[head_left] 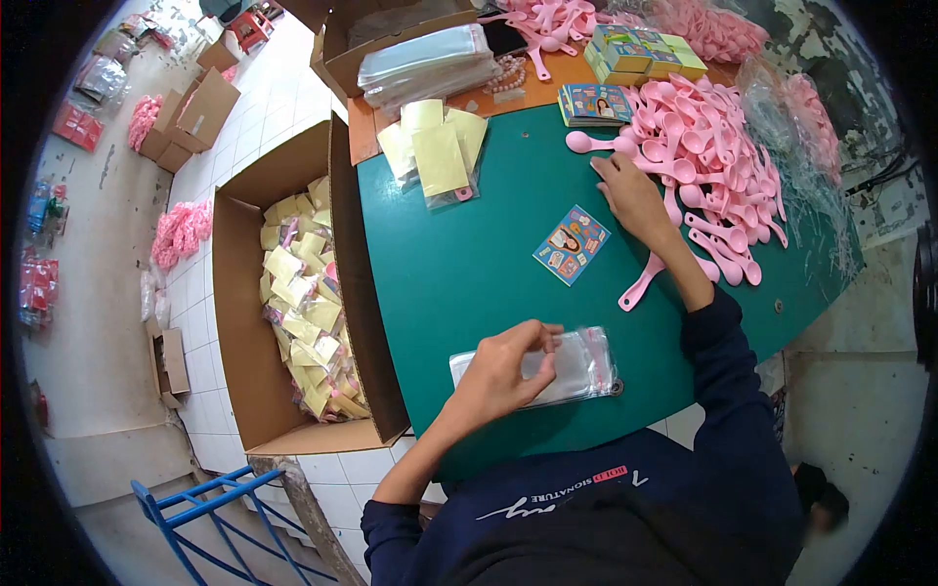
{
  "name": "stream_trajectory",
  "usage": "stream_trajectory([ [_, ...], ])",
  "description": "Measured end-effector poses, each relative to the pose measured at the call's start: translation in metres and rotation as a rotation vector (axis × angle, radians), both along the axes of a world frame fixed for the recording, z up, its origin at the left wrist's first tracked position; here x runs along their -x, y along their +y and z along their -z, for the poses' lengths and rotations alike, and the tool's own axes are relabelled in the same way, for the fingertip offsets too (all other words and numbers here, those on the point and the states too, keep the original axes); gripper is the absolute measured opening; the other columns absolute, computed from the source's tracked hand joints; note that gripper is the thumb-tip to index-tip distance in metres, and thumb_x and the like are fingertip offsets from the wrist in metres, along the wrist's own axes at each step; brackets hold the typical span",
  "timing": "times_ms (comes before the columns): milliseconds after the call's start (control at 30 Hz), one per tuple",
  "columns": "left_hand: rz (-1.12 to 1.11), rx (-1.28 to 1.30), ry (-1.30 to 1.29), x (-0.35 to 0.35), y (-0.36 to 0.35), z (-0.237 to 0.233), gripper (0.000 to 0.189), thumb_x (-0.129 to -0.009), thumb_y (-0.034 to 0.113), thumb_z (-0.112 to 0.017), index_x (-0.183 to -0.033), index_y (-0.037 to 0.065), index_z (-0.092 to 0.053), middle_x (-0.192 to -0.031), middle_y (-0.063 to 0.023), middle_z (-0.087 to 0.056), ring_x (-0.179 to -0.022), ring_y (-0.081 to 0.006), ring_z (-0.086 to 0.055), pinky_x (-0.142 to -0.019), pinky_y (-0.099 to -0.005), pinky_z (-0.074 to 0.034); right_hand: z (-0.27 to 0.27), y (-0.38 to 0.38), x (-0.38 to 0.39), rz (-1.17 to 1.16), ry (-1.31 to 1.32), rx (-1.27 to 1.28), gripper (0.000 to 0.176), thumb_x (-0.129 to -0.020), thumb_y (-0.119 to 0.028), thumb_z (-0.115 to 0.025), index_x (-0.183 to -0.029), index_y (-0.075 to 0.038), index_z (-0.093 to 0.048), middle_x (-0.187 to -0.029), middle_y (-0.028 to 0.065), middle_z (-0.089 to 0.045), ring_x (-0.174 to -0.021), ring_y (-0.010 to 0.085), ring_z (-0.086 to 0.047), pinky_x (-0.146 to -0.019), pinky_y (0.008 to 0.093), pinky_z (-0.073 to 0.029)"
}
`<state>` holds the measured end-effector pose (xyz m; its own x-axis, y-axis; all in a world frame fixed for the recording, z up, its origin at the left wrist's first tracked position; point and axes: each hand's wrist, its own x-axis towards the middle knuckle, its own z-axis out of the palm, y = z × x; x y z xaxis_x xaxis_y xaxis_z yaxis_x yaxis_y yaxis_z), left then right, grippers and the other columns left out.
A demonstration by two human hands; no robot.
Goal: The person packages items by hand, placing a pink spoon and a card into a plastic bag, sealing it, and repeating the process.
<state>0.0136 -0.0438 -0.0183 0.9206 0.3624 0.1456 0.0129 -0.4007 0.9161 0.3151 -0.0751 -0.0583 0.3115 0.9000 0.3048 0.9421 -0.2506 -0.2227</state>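
Note:
My left hand (508,369) is over a stack of clear plastic bags (584,366) near the table's front edge. Its thumb and index finger are curved with a gap between them. Farther up the table, my right hand (633,198) reaches to the edge of a heap of pink plastic spoons (699,132), fingers extended and holding nothing visible. Just beyond its fingertips lies a single pink spoon (591,144). Between the hands, a printed blue card (572,244) rests flat on the green tabletop (469,269). Another pink spoon (640,283) lies under the right forearm.
Left of the table stands a large cardboard box (239,342) full of packed bags. Yellow-backed packets (438,156) lie at the table's far left. Behind are stacked clear bags (430,68), a card stack (594,104) and bundled pink spoons (713,29). A blue metal frame (195,508) stands at lower left.

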Motion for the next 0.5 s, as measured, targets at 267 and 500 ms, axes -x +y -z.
stream_trajectory([
  [267,0.013,0.640,0.241,0.012,0.021,-0.009,0.028,-0.087,0.006,-0.060,-0.111,0.002,-0.047,-0.091,-0.0129,-0.069,-0.085,-0.0140,-0.066,-0.069,-0.0237,-0.050,-0.093,-0.020,0.036,0.023,0.364,-0.151,0.021,-0.085,-0.008,-0.056,-0.104,0.000,-0.055,-0.079,0.0106,-0.059,-0.068,0.0202,-0.062,-0.062,0.0329,-0.050],
  [500,-0.006,0.780,0.214,0.008,0.023,-0.010,0.031,-0.086,0.006,-0.064,-0.112,0.000,-0.049,-0.092,-0.0130,-0.069,-0.087,-0.0142,-0.066,-0.075,-0.0253,-0.052,-0.110,-0.068,0.116,-0.031,0.935,-0.405,0.017,-0.086,-0.004,-0.058,-0.102,0.003,-0.056,-0.079,0.0067,-0.062,-0.071,0.0120,-0.064,-0.063,0.0229,-0.051],
])
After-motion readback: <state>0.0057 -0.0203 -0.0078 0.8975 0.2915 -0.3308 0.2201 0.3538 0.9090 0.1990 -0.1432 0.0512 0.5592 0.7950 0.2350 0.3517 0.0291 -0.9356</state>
